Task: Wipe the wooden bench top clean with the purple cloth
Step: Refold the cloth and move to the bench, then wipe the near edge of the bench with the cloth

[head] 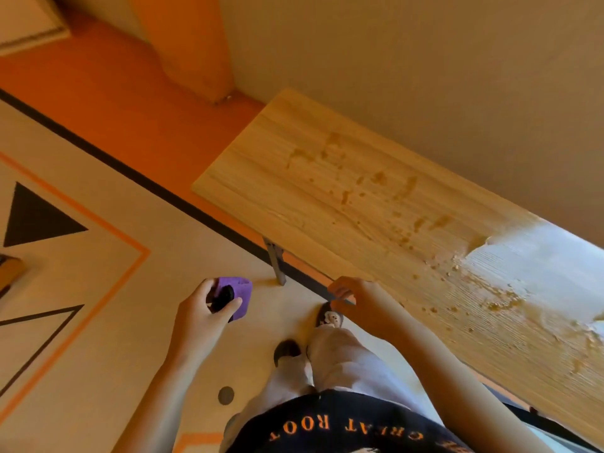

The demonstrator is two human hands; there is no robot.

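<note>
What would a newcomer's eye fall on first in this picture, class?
Probably the brown smears and crumbs scattered over the wooden bench top, which runs along the wall at right. Next, the purple cloth bunched in the left hand, held over the floor, short of the bench.

Nothing stands on the bench top (327, 197); only the wall (425, 76) borders its far edge.

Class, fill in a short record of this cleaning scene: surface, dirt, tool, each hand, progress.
surface: wooden bench top, against the wall
dirt: brown smears and crumbs across it
tool: purple cloth, off the bench
left hand: holds the cloth with a small dark object
right hand: empty, at the bench's near edge
progress: wiping not yet visible
</note>
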